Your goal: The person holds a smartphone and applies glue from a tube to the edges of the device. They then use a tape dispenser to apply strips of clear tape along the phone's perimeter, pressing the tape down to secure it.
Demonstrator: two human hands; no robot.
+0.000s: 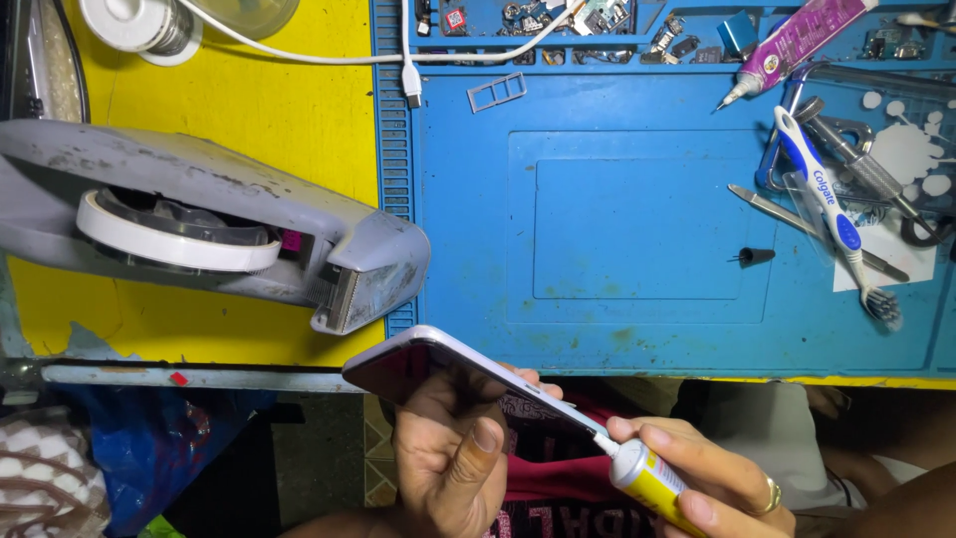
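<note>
Glue nozzle at a phone's edge
Left hand [448, 453] fingers grip the tilted phone [438, 364] — right hand [712, 473] fingers pinch the yellow glue tube [647, 480], nozzle touching it.

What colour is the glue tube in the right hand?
Yellow, with a white nozzle, on the glue tube; head view shows it best.

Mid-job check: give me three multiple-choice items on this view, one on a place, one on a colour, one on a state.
1. Where does the toothbrush lie?
A. right side of the blue mat
B. on the tape dispenser
C. in the left hand

2. What colour is the glue tube in the right hand?
A. purple
B. yellow
C. green

3. How is the phone placed?
A. flat on the mat
B. held tilted by the left hand, tube nozzle at its edge
C. standing in the tape dispenser

Answers: 1 A, it rests among tools at the right. 2 B, its body is yellow. 3 B, fingers grip it below the table edge.
</note>
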